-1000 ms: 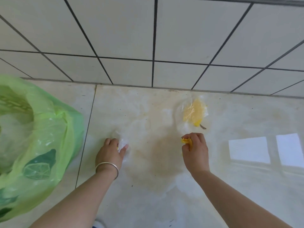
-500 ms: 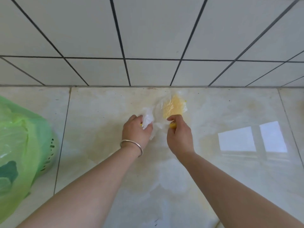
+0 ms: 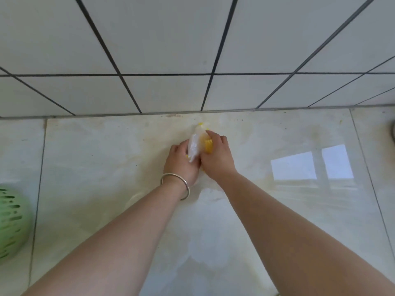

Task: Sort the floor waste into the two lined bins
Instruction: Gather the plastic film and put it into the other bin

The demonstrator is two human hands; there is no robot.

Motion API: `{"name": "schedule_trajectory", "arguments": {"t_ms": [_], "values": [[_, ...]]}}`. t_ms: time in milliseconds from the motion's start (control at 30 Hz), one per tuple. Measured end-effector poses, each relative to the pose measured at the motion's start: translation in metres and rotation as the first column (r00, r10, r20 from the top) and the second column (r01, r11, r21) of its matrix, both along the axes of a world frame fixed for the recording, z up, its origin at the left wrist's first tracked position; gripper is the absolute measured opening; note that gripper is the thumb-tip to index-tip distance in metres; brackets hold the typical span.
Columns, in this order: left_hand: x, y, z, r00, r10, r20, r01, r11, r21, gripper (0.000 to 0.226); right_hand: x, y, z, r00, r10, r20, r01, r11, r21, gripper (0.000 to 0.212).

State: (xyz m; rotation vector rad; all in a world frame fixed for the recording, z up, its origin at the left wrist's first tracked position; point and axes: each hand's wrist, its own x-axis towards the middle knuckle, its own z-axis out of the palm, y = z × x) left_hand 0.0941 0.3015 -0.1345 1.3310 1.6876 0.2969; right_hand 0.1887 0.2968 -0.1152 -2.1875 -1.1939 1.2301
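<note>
- Waste, a crumpled clear plastic bag [image 3: 193, 146] with yellow scraps [image 3: 208, 145], sits bunched between both hands on the floor [image 3: 106, 167], near the foot of the tiled wall [image 3: 171, 50].
- Left hand [image 3: 181, 164] has its grip curled round the plastic bag's left side; a small yellow bit shows at its fingers.
- Right hand [image 3: 215, 155] has its grip closed over the yellow scraps, fingers folded on top.
- Both hands touch each other, pressed side by side, with the bag sticking up between them.
- A silver bangle [image 3: 176, 185] circles the left wrist.
- A green slotted bin [image 3: 11, 223] stands at the left edge, well apart from the hands.
- Bright window reflections [image 3: 312, 164] lie on the glossy floor to the right.
</note>
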Motion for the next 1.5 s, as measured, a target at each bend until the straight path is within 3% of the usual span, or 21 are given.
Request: {"name": "schedule_trajectory", "arguments": {"t_ms": [67,200,367,533,700,800,933,1067,1167,1300,1433,1500], "values": [[0.003,-0.001,-0.002,0.999,0.041,-0.008,-0.041,0.999,-0.005,0.029,-0.003,0.002,-0.002,1.0,-0.005,0.022,0.005,1.0,-0.006,0.045],[0.0,-0.001,0.006,0.966,0.226,0.125,-0.219,0.973,-0.067,0.013,-0.01,0.003,0.0,0.998,-0.067,0.004,0.067,0.998,0.007,0.028],[-0.005,-0.008,0.023,0.889,0.43,0.158,-0.421,0.903,-0.091,0.028,-0.031,0.0,0.016,0.997,-0.073,0.016,0.071,0.991,0.116,0.019],[-0.015,-0.001,0.064,0.646,0.741,0.185,-0.684,0.669,-0.29,0.049,-0.056,0.013,0.054,0.993,-0.117,-0.009,0.117,0.976,0.186,0.04],[-0.057,0.003,0.112,0.524,0.776,0.352,-0.75,0.615,-0.241,0.059,-0.104,0.02,0.098,0.988,-0.084,-0.131,0.12,0.946,0.301,0.048],[-0.093,0.001,0.144,0.44,0.792,0.422,-0.792,0.564,-0.233,0.055,-0.141,0.017,0.126,0.971,-0.029,-0.237,0.119,0.918,0.378,0.051],[-0.146,-0.005,0.191,0.523,0.708,0.475,-0.819,0.572,0.05,0.042,-0.193,0.009,0.173,0.905,0.051,-0.423,0.179,0.855,0.486,0.048],[-0.194,-0.017,0.241,0.502,0.625,0.597,-0.854,0.47,0.225,0.054,-0.247,0.001,0.223,0.845,0.172,-0.506,0.2,0.776,0.598,0.036],[-0.233,-0.028,0.263,0.515,0.5,0.696,-0.855,0.357,0.375,0.035,-0.286,-0.009,0.245,0.808,0.255,-0.531,0.186,0.745,0.641,0.035],[-0.287,-0.043,0.255,0.524,0.47,0.71,-0.852,0.308,0.424,0.02,-0.333,-0.028,0.239,0.778,0.395,-0.488,0.053,0.734,0.677,0.029],[-0.34,-0.058,0.215,0.586,0.58,0.566,-0.81,0.42,0.409,0.016,-0.374,-0.051,0.213,0.759,0.522,-0.388,-0.238,0.778,0.581,0.021],[-0.359,-0.063,0.192,0.535,0.661,0.526,-0.843,0.453,0.289,0.011,-0.39,-0.055,0.199,0.752,0.567,-0.336,-0.376,0.788,0.488,0.023]]}}
